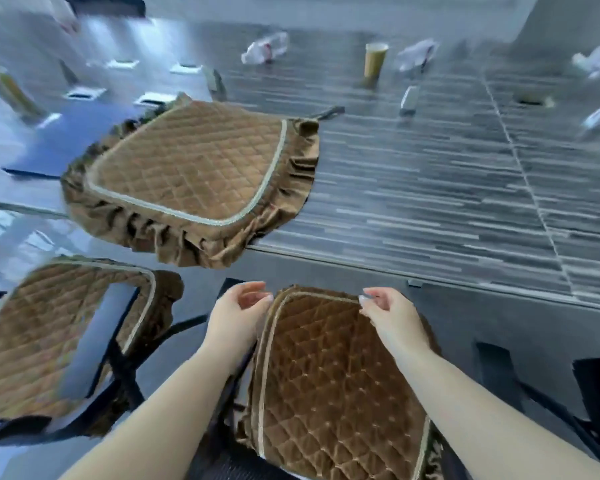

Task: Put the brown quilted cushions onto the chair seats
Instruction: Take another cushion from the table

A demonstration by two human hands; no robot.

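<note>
A brown quilted cushion [329,386] with pale piping lies on a dark chair seat [222,469] right below me. My left hand [238,313] sits at its far left corner, fingers curled at the frilled edge. My right hand [392,315] pinches the piping at its far right corner. A second brown cushion [45,341] lies on the chair [125,372] to my left. A third one [187,174] with a ruffled skirt rests on the grey table [430,188], overhanging its near edge.
On the table stand a tan paper cup [374,60], crumpled plastic bags [265,48] and small grey boxes [409,98]. Another dark chair [593,393] is at the lower right. The left part of the table is glossy and reflective.
</note>
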